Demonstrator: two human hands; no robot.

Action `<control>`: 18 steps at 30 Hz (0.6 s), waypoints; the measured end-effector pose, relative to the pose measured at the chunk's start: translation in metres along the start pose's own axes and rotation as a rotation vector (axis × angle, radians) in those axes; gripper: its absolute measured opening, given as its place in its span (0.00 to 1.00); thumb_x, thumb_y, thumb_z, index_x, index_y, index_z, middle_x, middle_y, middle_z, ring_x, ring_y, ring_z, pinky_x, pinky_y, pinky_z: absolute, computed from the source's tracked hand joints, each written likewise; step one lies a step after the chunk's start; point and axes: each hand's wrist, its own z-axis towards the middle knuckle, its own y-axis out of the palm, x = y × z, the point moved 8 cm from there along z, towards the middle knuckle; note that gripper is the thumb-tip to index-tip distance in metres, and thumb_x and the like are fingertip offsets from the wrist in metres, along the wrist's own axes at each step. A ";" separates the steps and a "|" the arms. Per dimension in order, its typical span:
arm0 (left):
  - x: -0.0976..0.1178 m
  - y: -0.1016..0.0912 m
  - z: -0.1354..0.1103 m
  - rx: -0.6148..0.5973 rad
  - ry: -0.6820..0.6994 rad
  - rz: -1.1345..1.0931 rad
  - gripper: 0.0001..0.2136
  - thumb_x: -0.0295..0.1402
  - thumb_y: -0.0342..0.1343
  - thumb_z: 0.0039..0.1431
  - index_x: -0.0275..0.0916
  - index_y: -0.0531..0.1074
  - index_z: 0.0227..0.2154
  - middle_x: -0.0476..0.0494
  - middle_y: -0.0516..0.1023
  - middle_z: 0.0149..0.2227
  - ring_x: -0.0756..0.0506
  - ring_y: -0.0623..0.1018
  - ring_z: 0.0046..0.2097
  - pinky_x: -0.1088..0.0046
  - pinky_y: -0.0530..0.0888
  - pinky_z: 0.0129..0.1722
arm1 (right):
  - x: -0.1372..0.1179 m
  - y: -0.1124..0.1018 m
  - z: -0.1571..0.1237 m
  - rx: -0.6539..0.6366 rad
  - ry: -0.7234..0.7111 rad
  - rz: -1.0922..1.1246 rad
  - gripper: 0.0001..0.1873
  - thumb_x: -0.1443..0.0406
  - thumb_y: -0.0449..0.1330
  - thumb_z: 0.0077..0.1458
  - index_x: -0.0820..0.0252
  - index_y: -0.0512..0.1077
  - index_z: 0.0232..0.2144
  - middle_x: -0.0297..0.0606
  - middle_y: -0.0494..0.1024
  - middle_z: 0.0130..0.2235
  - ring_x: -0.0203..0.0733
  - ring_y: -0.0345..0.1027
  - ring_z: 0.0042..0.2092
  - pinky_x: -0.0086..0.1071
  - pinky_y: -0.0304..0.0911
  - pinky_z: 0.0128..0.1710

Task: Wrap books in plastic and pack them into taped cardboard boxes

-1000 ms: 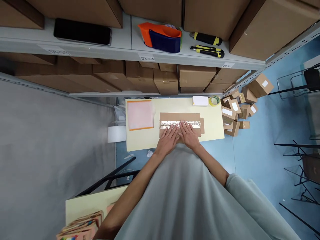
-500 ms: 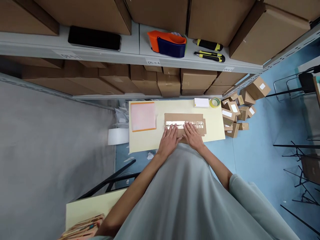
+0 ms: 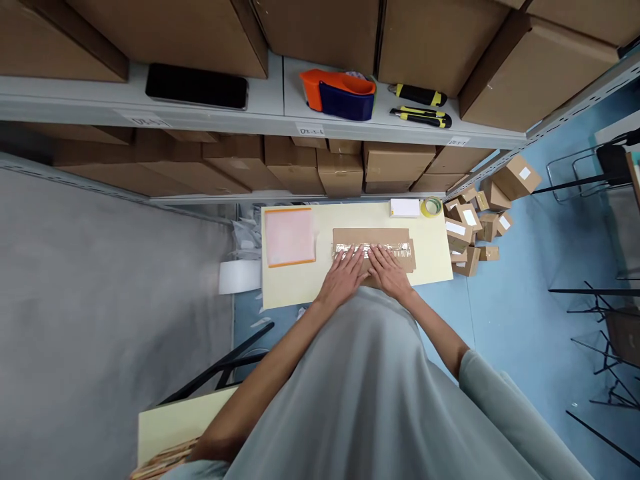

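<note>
A flat piece of brown cardboard (image 3: 371, 236), apparently a folded box, lies on the pale yellow table (image 3: 320, 293). A strip of shiny clear tape (image 3: 401, 249) runs across it from side to side. My left hand (image 3: 344, 275) rests palm down, fingers stretched over the tape near its middle. Close beside it, my right hand (image 3: 388, 272) lies flat with its fingertips on the same strip. Both hands hold nothing, and part of the cardboard's near edge is hidden under them.
On the table are a pink sheet stack (image 3: 290, 236), a white box (image 3: 405, 208) and a yellow tape roll (image 3: 431, 207). An orange-blue tape dispenser (image 3: 340, 95), utility knives (image 3: 421, 107) and a phone (image 3: 197, 87) lie on the shelf above. Small cartons (image 3: 467, 217) are piled at right.
My left hand has slid slightly right along the tape, closer to my right hand. The camera view has shifted a little. The cardboard still lies on the table.
</note>
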 end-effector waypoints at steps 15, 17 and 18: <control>0.008 0.011 0.000 -0.051 0.050 0.155 0.31 0.42 0.39 0.80 0.34 0.55 0.79 0.37 0.55 0.80 0.37 0.52 0.81 0.50 0.49 0.81 | 0.027 0.006 -0.014 0.073 0.077 -0.011 0.36 0.58 0.43 0.80 0.62 0.43 0.82 0.44 0.49 0.81 0.51 0.42 0.82 0.51 0.42 0.82; 0.006 0.015 0.000 -0.095 0.086 0.150 0.32 0.44 0.40 0.80 0.35 0.55 0.79 0.37 0.56 0.79 0.37 0.54 0.81 0.50 0.49 0.81 | 0.023 0.009 -0.011 0.053 0.033 0.001 0.36 0.57 0.44 0.80 0.60 0.42 0.82 0.41 0.51 0.81 0.50 0.43 0.82 0.51 0.43 0.81; 0.001 0.014 -0.002 -0.100 0.082 0.148 0.32 0.44 0.41 0.80 0.36 0.55 0.79 0.37 0.56 0.79 0.37 0.55 0.81 0.50 0.49 0.81 | 0.026 0.010 -0.012 0.052 0.043 0.004 0.36 0.57 0.44 0.80 0.59 0.42 0.82 0.41 0.51 0.81 0.50 0.44 0.82 0.51 0.44 0.81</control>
